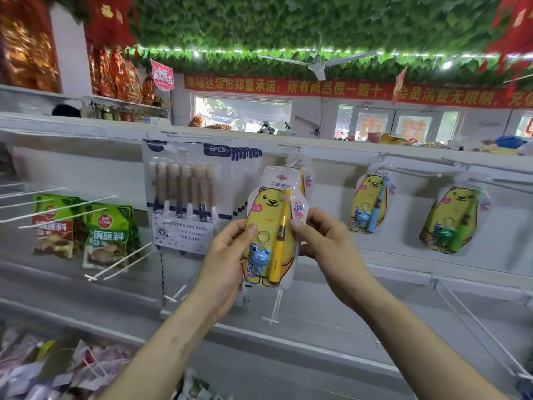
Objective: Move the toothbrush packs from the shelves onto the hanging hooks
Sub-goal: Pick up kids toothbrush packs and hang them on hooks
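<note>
Several bear toothbrush packs already hang on far hooks; the left hand and right hand pinch another pack by its edges, seemingly not yet hung.

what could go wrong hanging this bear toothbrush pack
The left hand and right hand pinch the yellow bear pack only by its side edges, so it might slip or twist. Its top overlaps the hung pack behind, which may get knocked off. Bare hook tips below could snag a forearm.
</note>
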